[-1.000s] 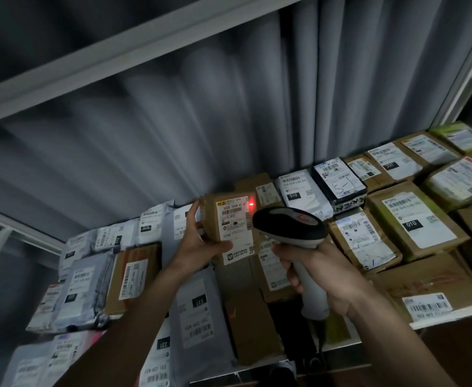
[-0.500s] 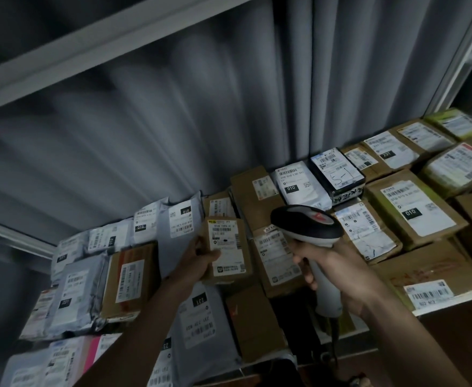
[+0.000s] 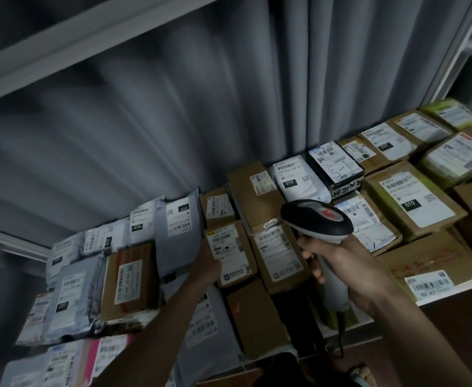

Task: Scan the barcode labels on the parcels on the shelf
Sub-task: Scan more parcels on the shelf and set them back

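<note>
My left hand [image 3: 207,266] grips the left edge of a small brown box [image 3: 230,254] with a white barcode label, which lies flat among the other parcels on the shelf. My right hand [image 3: 341,270] holds a black-and-white handheld barcode scanner [image 3: 317,220] by its grip, its head just right of and above that box. A brown box with a similar label [image 3: 278,256] lies between the small box and the scanner. Grey poly mailers [image 3: 179,227] lie to the left.
Labelled cardboard boxes [image 3: 413,199] fill the right of the shelf, up to its white front edge [image 3: 452,291]. More mailers and a brown box [image 3: 130,280] lie at the left. A grey curtain [image 3: 229,93] hangs behind. An upper shelf beam [image 3: 61,51] runs overhead.
My left hand has lowered the small box from in front of the scanner down onto the pile. The scanner's red light on the box is gone, and my right hand has shifted rightward.
</note>
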